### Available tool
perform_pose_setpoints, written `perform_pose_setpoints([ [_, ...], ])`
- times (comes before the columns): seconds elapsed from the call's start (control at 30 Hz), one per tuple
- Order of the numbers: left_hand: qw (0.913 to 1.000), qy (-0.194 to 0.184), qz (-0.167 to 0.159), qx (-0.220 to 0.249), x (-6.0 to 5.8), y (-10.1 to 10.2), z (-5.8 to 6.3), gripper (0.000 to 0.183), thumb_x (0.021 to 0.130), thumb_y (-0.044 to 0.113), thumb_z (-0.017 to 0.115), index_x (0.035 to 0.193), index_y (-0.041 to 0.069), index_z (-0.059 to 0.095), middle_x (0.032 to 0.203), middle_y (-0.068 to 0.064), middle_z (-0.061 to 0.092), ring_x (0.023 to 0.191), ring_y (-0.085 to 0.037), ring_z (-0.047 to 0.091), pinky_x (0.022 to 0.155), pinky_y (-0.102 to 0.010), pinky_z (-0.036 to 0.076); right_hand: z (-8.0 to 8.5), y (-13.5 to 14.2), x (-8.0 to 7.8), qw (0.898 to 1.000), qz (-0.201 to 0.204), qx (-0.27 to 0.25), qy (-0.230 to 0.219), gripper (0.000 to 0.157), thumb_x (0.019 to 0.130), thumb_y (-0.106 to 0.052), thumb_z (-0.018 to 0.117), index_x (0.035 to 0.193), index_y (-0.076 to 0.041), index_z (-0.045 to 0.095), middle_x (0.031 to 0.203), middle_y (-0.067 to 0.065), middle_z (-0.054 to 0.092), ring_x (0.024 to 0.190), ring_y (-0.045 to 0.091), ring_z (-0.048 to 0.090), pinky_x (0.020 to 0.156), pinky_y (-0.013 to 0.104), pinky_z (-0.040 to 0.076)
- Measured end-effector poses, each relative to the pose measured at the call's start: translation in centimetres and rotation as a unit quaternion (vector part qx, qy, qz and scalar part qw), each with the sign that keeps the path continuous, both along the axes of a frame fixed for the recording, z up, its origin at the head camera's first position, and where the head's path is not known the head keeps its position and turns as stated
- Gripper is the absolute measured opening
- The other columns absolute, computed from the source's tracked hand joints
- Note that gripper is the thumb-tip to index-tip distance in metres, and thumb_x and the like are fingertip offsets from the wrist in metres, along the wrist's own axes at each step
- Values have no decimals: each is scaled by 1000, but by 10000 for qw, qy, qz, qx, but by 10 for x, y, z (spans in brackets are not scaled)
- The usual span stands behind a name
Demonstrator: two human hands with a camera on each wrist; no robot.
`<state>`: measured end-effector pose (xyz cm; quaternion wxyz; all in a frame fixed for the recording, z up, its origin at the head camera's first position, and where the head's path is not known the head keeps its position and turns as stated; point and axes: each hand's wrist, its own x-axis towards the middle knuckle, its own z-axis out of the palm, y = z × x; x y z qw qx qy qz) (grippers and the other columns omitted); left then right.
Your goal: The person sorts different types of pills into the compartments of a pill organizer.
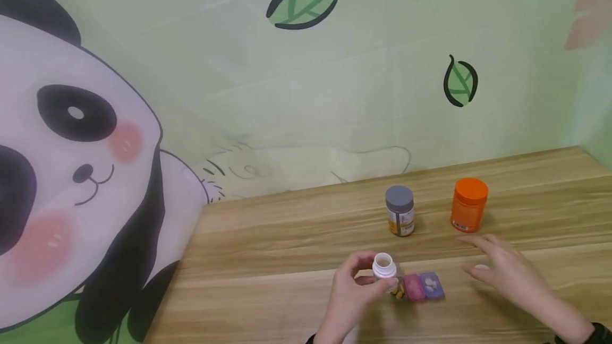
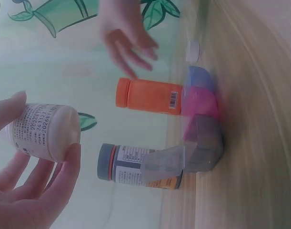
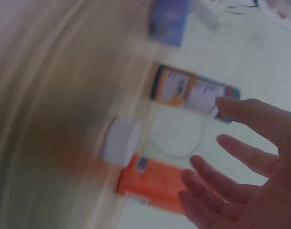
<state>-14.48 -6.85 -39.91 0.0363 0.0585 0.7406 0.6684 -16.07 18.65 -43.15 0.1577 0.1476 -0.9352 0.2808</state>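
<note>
My left hand grips an uncapped white pill bottle upright, its mouth facing up. Just beside it lies a small pill organizer with grey, pink and blue-purple compartments. Dark and yellow capsules show at its grey end, where a clear lid stands raised; white tablets show in the blue-purple one. To the right, my right hand hovers with fingers spread and nothing in them. Partly hidden by that hand in the head view, a white cap lies on the wooden table.
Behind the organizer stands a grey-lidded bottle with a white and orange label. An orange bottle stands farther right, beyond the right fingertips. The wooden table ends at a printed green backdrop with a panda at the left.
</note>
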Motion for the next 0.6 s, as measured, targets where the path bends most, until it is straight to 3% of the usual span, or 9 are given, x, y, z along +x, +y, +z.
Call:
perform_pose_setpoints([
  [0.13,10000,31,-23,62,-1,-1,-2,35,65,7,76,96,6,60,92,0,58,88,-12,54,72,-23,50,-12,13,-3,9982,-51,582,-167,55,60,-18,77,110,-4,58,97,24,57,84,42,53,70,55,42],
  [0.4,10000,-16,-49,19,-3,0,-5,34,66,7,76,96,7,60,93,0,59,88,-13,53,72,-23,49,-23,23,-7,9920,-179,1093,-612,56,58,-29,78,103,0,62,98,29,55,86,44,51,71,54,41],
  [0.6,9999,26,-123,34,-2,-1,-7,34,66,7,76,95,6,60,92,0,59,88,-12,54,71,-23,50,-28,26,-8,9900,-121,1108,-863,42,59,-27,76,92,-4,64,91,22,60,82,40,52,66,52,42],
])
